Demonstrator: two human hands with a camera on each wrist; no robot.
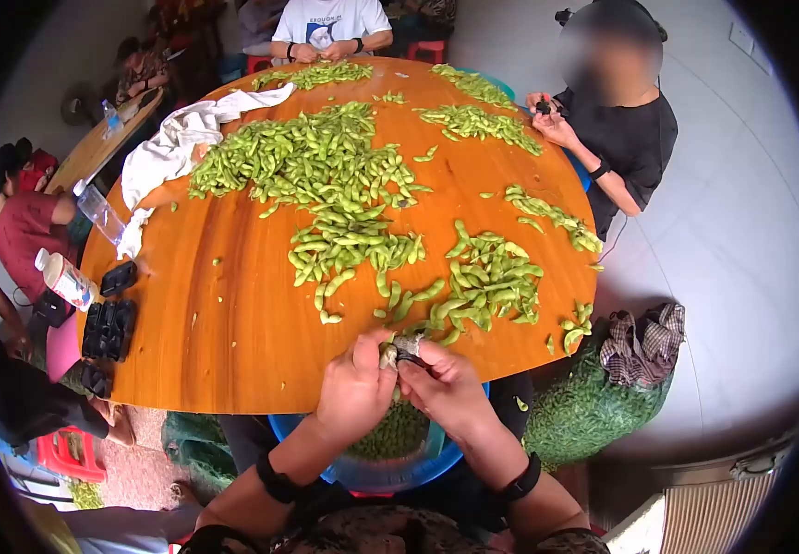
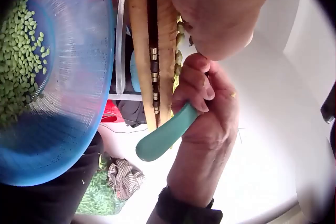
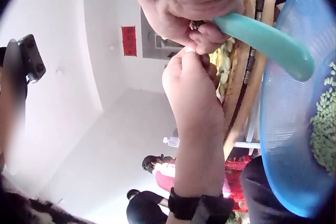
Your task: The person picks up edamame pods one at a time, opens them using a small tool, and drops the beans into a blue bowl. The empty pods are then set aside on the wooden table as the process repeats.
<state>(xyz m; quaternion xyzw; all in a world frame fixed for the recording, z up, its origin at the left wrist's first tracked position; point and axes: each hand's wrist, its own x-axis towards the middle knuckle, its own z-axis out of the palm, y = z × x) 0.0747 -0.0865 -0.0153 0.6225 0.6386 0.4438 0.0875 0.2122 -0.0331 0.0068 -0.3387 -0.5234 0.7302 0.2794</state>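
Orange-brown wooden round table (image 1: 233, 314) fills the centre of the head view. At its left edge: a plastic bottle (image 1: 65, 279) and black trays (image 1: 108, 328); a white cloth (image 1: 173, 148) lies toward the upper left. Green edamame pods (image 1: 326, 175) are heaped across the middle and right of the tabletop, with a nearer pile (image 1: 487, 282) lower right of centre.

Bottom centre, at the table's near edge: left hand (image 1: 355, 388), fingers curled, pinching a pod (image 1: 388, 353) between the two hands. Touching it on the right, the right hand (image 1: 446, 383) grips a tool with a teal handle (image 2: 163, 141); its fingers wrap the handle in the left wrist view. The working end is hidden between the fingers. Black bands on both wrists.

Under the hands, below the table edge, a blue plastic basket (image 1: 376, 469) holds shelled green beans (image 2: 21, 61); it sits at the left of the left wrist view, at the right of the right wrist view.

Lower right of the head view: a checked cloth (image 1: 641, 342) on a green heap on the floor. Other people sit around the far and left sides of the table
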